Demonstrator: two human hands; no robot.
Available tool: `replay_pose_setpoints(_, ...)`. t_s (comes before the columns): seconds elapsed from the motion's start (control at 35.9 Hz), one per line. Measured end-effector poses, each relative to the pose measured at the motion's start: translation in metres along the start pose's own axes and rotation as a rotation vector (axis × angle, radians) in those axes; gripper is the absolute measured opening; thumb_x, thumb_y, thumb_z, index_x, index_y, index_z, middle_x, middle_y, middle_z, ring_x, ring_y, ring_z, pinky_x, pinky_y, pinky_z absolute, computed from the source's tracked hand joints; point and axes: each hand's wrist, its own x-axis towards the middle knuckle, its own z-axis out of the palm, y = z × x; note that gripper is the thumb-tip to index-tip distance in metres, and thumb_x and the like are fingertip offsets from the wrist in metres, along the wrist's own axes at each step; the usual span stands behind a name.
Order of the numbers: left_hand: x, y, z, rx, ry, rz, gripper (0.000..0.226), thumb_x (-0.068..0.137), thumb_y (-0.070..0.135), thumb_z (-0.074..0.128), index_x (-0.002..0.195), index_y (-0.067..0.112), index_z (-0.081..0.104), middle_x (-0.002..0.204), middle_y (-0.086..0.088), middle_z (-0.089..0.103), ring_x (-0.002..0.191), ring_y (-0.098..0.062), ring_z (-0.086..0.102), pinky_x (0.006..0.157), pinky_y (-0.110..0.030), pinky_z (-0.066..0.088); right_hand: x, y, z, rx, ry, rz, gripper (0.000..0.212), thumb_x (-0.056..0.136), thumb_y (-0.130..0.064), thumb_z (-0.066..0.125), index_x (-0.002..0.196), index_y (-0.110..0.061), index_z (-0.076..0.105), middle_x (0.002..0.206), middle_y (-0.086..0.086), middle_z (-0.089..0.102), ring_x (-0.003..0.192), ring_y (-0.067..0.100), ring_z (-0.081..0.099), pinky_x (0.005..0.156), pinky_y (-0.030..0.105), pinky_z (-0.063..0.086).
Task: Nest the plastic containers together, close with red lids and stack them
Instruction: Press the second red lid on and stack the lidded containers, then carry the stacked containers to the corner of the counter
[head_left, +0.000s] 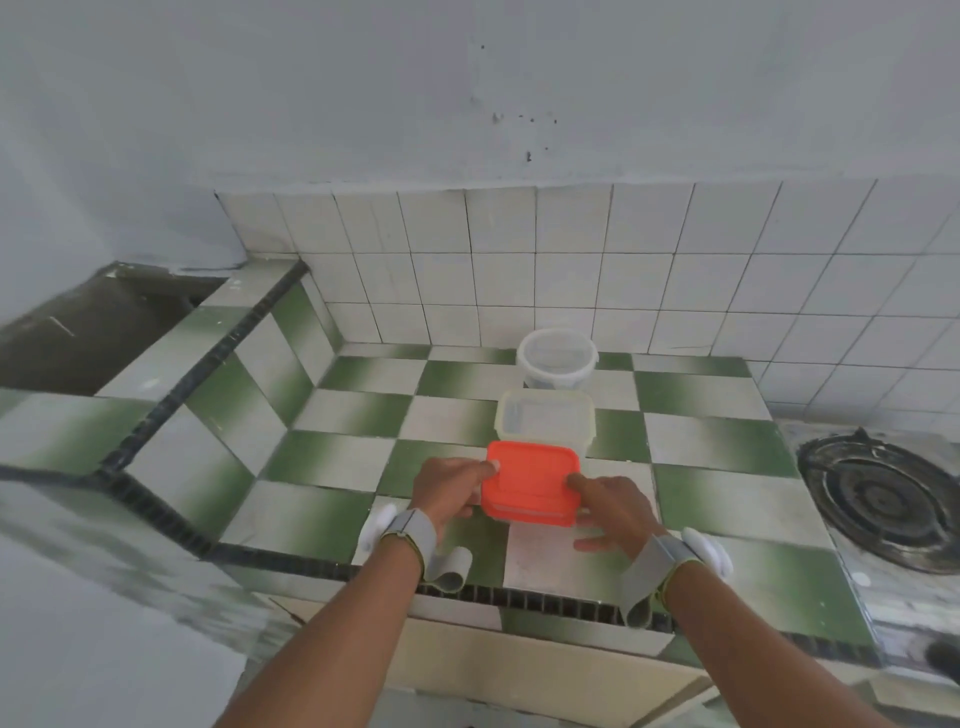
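Note:
A red square lid (531, 486) lies on top of a container near the counter's front edge; the container beneath is almost hidden. My left hand (451, 491) grips its left side with a fingertip on the lid's corner. My right hand (612, 506) holds the right side, index finger pressed on the lid's edge. Just behind stands an open clear square container (544, 420) with a yellowish rim. Farther back, by the wall, stands an open clear round container (557, 358).
The counter (353, 457) is tiled in green and white checks with a dark tile border at the front. A raised ledge and a dark recess (98, 332) lie at the left. A black gas burner (883, 499) sits at the right. White wall tiles rise behind.

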Motion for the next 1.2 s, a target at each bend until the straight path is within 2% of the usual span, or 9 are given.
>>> replay_pose_setpoints(0.14, -0.003, 0.004, -0.012, -0.054, -0.111, -0.044, 0.021, 0.088, 0.026, 0.077, 0.092, 0.006, 0.076, 0.085, -0.009, 0.078, 0.069, -0.023, 0.073, 0.083, -0.042, 0.062, -0.003, -0.005, 0.0, 0.067, -0.069, 0.015, 0.036, 0.084, -0.028, 0.068, 0.101, 0.004, 0.068, 0.1, 0.017, 0.073, 0.078, 0.031, 0.076, 0.065, 0.045, 0.064)
replay_pose_setpoints(0.31, 0.006, 0.05, -0.026, -0.095, -0.175, 0.038, 0.026, 0.084, 0.03, 0.082, 0.092, 0.005, 0.077, 0.078, -0.006, 0.079, 0.066, -0.022, 0.072, 0.079, -0.038, 0.064, -0.006, -0.044, -0.014, 0.185, -0.016, -0.085, 0.028, 0.087, -0.027, 0.069, 0.088, 0.001, 0.068, 0.085, 0.014, 0.07, 0.066, 0.028, 0.069, 0.064, 0.042, 0.064)
replay_pose_setpoints(0.47, 0.037, 0.101, -0.005, -0.072, -0.144, 0.1, 0.025, 0.086, 0.034, 0.08, 0.088, 0.01, 0.075, 0.077, -0.004, 0.078, 0.071, -0.023, 0.073, 0.083, -0.039, 0.064, 0.023, -0.087, -0.025, 0.204, 0.101, -0.14, 0.027, 0.084, -0.033, 0.069, 0.086, -0.006, 0.068, 0.089, 0.012, 0.072, 0.071, 0.028, 0.073, 0.067, 0.042, 0.064)
replay_pose_setpoints(0.58, 0.061, 0.106, 0.01, -0.024, -0.108, 0.102, 0.028, 0.088, 0.038, 0.077, 0.087, 0.01, 0.073, 0.081, -0.007, 0.076, 0.066, -0.022, 0.072, 0.071, -0.034, 0.062, 0.045, -0.1, -0.029, 0.189, 0.101, -0.111, 0.032, 0.083, -0.035, 0.068, 0.085, -0.003, 0.067, 0.084, 0.011, 0.069, 0.065, 0.027, 0.069, 0.073, 0.049, 0.064)
replay_pose_setpoints(0.75, 0.076, 0.102, 0.016, 0.001, -0.116, 0.1, 0.028, 0.086, 0.039, 0.078, 0.084, 0.011, 0.074, 0.081, -0.005, 0.078, 0.065, -0.022, 0.073, 0.071, -0.034, 0.064, 0.065, -0.094, -0.031, 0.16, 0.108, -0.077, 0.03, 0.086, -0.034, 0.067, 0.09, -0.005, 0.066, 0.091, 0.013, 0.07, 0.071, 0.028, 0.07, 0.067, 0.045, 0.064)
replay_pose_setpoints(0.89, 0.075, 0.107, 0.011, 0.046, -0.14, 0.068, 0.031, 0.088, 0.049, 0.072, 0.086, 0.019, 0.071, 0.091, 0.002, 0.072, 0.086, -0.022, 0.065, 0.081, -0.042, 0.058, 0.078, -0.089, -0.033, 0.115, 0.035, 0.022, 0.056, 0.077, -0.051, 0.065, 0.117, -0.011, 0.062, 0.115, 0.009, 0.064, 0.104, 0.027, 0.062, 0.075, 0.045, 0.061)
replay_pose_setpoints(1.0, 0.07, 0.103, 0.006, 0.052, -0.3, -0.096, 0.045, 0.086, 0.067, 0.064, 0.101, 0.025, 0.069, 0.1, 0.002, 0.073, 0.102, -0.027, 0.069, 0.096, -0.046, 0.057, 0.078, -0.085, -0.035, 0.128, -0.094, 0.158, 0.082, 0.061, -0.064, 0.064, 0.123, -0.011, 0.059, 0.114, 0.009, 0.067, 0.1, 0.029, 0.066, 0.086, 0.044, 0.056)
replay_pose_setpoints(1.09, 0.071, 0.099, 0.004, 0.046, -0.315, -0.102, 0.05, 0.084, 0.069, 0.064, 0.099, 0.022, 0.074, 0.095, -0.005, 0.079, 0.092, -0.029, 0.075, 0.094, -0.049, 0.061, 0.075, -0.089, -0.032, 0.16, -0.126, 0.139, 0.065, 0.077, -0.056, 0.064, 0.118, -0.005, 0.063, 0.098, 0.011, 0.07, 0.087, 0.029, 0.069, 0.087, 0.046, 0.059)
replay_pose_setpoints(1.2, 0.073, 0.106, -0.004, 0.033, -0.298, -0.054, 0.064, 0.081, 0.07, 0.067, 0.108, 0.012, 0.074, 0.096, -0.009, 0.078, 0.083, -0.029, 0.076, 0.086, -0.045, 0.065, 0.069, -0.102, -0.035, 0.132, -0.117, 0.049, 0.052, 0.085, -0.051, 0.062, 0.112, -0.007, 0.065, 0.098, 0.011, 0.072, 0.088, 0.029, 0.07, 0.085, 0.044, 0.06)
